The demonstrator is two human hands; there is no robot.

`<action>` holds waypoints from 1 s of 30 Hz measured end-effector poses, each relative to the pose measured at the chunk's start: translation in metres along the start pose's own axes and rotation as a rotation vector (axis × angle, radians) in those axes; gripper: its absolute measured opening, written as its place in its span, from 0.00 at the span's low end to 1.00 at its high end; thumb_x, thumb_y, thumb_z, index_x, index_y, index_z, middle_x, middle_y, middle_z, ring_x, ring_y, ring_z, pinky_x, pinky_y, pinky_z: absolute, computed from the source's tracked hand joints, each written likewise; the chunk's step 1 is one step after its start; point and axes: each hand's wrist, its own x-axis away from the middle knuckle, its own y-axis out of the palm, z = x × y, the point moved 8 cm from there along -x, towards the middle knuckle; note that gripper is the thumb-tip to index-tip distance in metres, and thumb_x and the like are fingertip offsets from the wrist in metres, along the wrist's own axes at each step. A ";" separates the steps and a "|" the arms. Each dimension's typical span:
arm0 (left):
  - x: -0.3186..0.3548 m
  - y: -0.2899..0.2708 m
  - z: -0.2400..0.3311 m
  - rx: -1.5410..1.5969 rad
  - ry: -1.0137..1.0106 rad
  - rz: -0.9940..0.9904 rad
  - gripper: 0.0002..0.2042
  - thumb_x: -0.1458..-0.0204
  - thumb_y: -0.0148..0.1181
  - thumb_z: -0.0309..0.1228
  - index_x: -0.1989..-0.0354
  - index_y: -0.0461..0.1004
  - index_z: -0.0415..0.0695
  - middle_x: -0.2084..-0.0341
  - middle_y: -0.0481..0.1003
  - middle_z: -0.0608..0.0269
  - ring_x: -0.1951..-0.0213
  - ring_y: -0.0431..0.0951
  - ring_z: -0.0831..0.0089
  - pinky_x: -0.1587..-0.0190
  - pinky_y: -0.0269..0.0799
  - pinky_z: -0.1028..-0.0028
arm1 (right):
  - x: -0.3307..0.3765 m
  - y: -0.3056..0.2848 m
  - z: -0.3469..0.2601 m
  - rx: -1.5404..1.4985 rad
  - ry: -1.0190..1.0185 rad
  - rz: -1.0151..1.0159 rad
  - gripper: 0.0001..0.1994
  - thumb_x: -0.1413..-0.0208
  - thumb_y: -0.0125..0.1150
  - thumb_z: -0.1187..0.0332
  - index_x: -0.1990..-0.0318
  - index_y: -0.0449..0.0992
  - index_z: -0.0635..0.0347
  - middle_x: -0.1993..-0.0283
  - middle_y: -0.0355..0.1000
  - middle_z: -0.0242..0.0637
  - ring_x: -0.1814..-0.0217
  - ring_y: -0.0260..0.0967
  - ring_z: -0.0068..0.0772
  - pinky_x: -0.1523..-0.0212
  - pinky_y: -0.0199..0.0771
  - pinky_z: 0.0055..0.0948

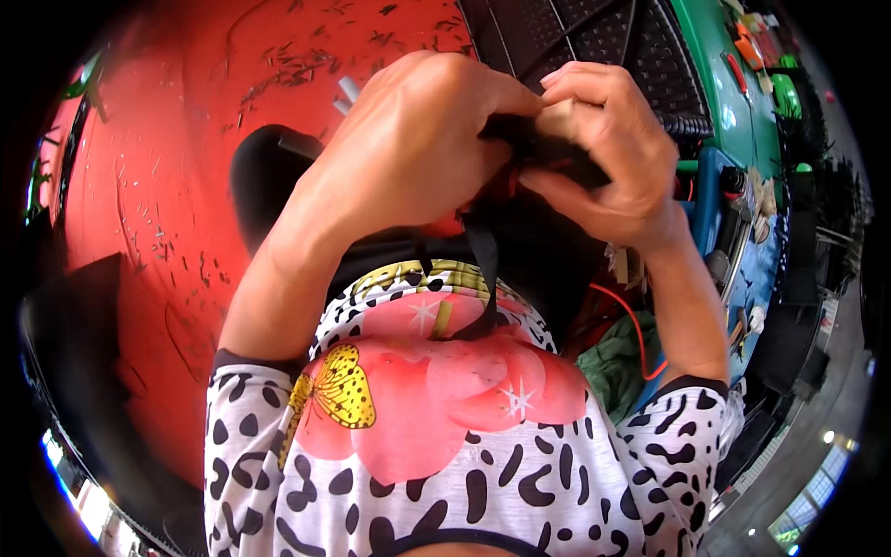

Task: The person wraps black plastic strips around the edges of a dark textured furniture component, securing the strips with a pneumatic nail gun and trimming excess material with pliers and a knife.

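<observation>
Both hands meet in front of my body, above my lap. My left hand (418,139) is closed, its fingertips mostly hidden behind its own back and pressed toward a dark object (543,144). My right hand (622,153) curls round the same object from the other side, thumb below and fingers above. That object is black and shadowed, so its kind cannot be made out. Below the hands a flat black strap (483,255) hangs down over my patterned shirt; whether it joins the dark object is hidden. Just beyond the fingers is a dark brown woven panel (594,56).
A red surface (176,121) on the left is strewn with many short dark scraps. To the right, a green tabletop (719,74) carries red-handled pliers (738,74) and small parts. Lower right are a red cord (636,325) and green cloth (617,357).
</observation>
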 end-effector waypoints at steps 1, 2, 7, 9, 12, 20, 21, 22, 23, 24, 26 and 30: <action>-0.003 0.000 0.001 0.029 -0.039 -0.007 0.16 0.60 0.62 0.18 0.59 0.77 0.39 0.69 0.78 0.53 0.67 0.80 0.66 0.63 0.74 0.73 | 0.004 0.001 -0.002 0.069 -0.077 0.048 0.17 0.67 0.72 0.72 0.64 0.78 0.56 0.59 0.70 0.36 0.57 0.69 0.43 0.57 0.72 0.34; -0.005 0.001 0.003 0.058 -0.076 -0.012 0.16 0.61 0.62 0.18 0.59 0.77 0.39 0.70 0.78 0.53 0.68 0.80 0.67 0.65 0.74 0.74 | 0.005 0.001 -0.004 0.142 -0.145 0.097 0.14 0.65 0.71 0.72 0.67 0.78 0.56 0.61 0.71 0.37 0.57 0.70 0.42 0.59 0.73 0.35; 0.009 -0.018 -0.012 -0.027 -0.138 -0.076 0.16 0.60 0.62 0.17 0.60 0.77 0.38 0.71 0.78 0.54 0.70 0.80 0.70 0.66 0.74 0.75 | 0.007 0.027 -0.017 0.124 -0.253 0.279 0.11 0.63 0.70 0.72 0.69 0.77 0.58 0.60 0.72 0.39 0.57 0.71 0.41 0.60 0.74 0.37; 0.009 -0.016 -0.011 -0.001 -0.113 -0.038 0.14 0.61 0.62 0.18 0.61 0.77 0.37 0.74 0.78 0.54 0.72 0.79 0.70 0.68 0.73 0.74 | 0.009 0.023 -0.016 0.101 -0.257 0.272 0.10 0.62 0.69 0.73 0.71 0.75 0.61 0.58 0.72 0.41 0.57 0.72 0.41 0.61 0.75 0.37; 0.010 -0.019 -0.015 -0.043 -0.174 -0.073 0.12 0.62 0.64 0.19 0.65 0.77 0.37 0.77 0.77 0.54 0.75 0.78 0.69 0.71 0.72 0.72 | 0.004 0.020 -0.019 0.058 -0.284 0.267 0.08 0.61 0.67 0.75 0.72 0.73 0.63 0.62 0.73 0.42 0.61 0.74 0.41 0.64 0.76 0.35; 0.015 -0.025 -0.009 -0.097 -0.089 0.056 0.09 0.65 0.67 0.23 0.73 0.75 0.37 0.80 0.73 0.52 0.77 0.75 0.57 0.73 0.69 0.68 | -0.022 0.020 -0.003 -0.101 -0.065 0.079 0.09 0.62 0.62 0.83 0.69 0.74 0.65 0.70 0.73 0.41 0.68 0.74 0.41 0.70 0.75 0.29; 0.015 -0.025 -0.009 -0.079 -0.087 0.056 0.09 0.65 0.67 0.24 0.73 0.75 0.37 0.80 0.73 0.52 0.77 0.74 0.57 0.73 0.69 0.67 | -0.026 0.021 -0.001 -0.143 -0.021 0.027 0.10 0.62 0.62 0.84 0.69 0.74 0.65 0.70 0.73 0.41 0.67 0.74 0.41 0.70 0.74 0.29; 0.016 -0.024 -0.011 -0.071 -0.090 0.054 0.09 0.65 0.67 0.24 0.73 0.75 0.37 0.80 0.73 0.52 0.77 0.74 0.57 0.73 0.69 0.67 | -0.029 0.023 0.003 -0.173 0.040 -0.017 0.11 0.63 0.62 0.85 0.69 0.74 0.65 0.70 0.73 0.41 0.67 0.73 0.41 0.69 0.74 0.29; 0.016 -0.025 -0.010 -0.096 -0.053 0.088 0.09 0.65 0.68 0.24 0.73 0.76 0.37 0.79 0.73 0.53 0.76 0.74 0.57 0.72 0.69 0.67 | -0.033 0.022 0.005 -0.175 0.046 -0.023 0.11 0.63 0.62 0.85 0.69 0.74 0.65 0.70 0.73 0.41 0.67 0.73 0.41 0.69 0.74 0.29; 0.016 -0.026 -0.008 -0.121 -0.013 0.119 0.09 0.65 0.68 0.24 0.74 0.76 0.38 0.79 0.72 0.54 0.76 0.74 0.57 0.72 0.69 0.66 | -0.035 0.026 0.010 -0.231 0.079 -0.074 0.10 0.62 0.61 0.85 0.69 0.74 0.65 0.70 0.72 0.41 0.67 0.73 0.41 0.68 0.74 0.29; 0.017 -0.027 -0.008 -0.133 0.007 0.129 0.09 0.65 0.68 0.24 0.74 0.76 0.38 0.79 0.72 0.54 0.75 0.75 0.58 0.72 0.69 0.67 | -0.040 0.033 0.019 -0.350 0.190 -0.189 0.09 0.60 0.61 0.85 0.69 0.74 0.64 0.71 0.72 0.41 0.69 0.72 0.42 0.67 0.73 0.29; 0.019 -0.028 -0.005 -0.119 0.054 0.166 0.09 0.65 0.68 0.23 0.73 0.76 0.38 0.79 0.73 0.56 0.75 0.75 0.59 0.73 0.69 0.68 | -0.031 0.054 0.045 -0.649 0.614 -0.446 0.04 0.54 0.57 0.82 0.69 0.73 0.67 0.71 0.70 0.27 0.68 0.64 0.14 0.65 0.66 0.18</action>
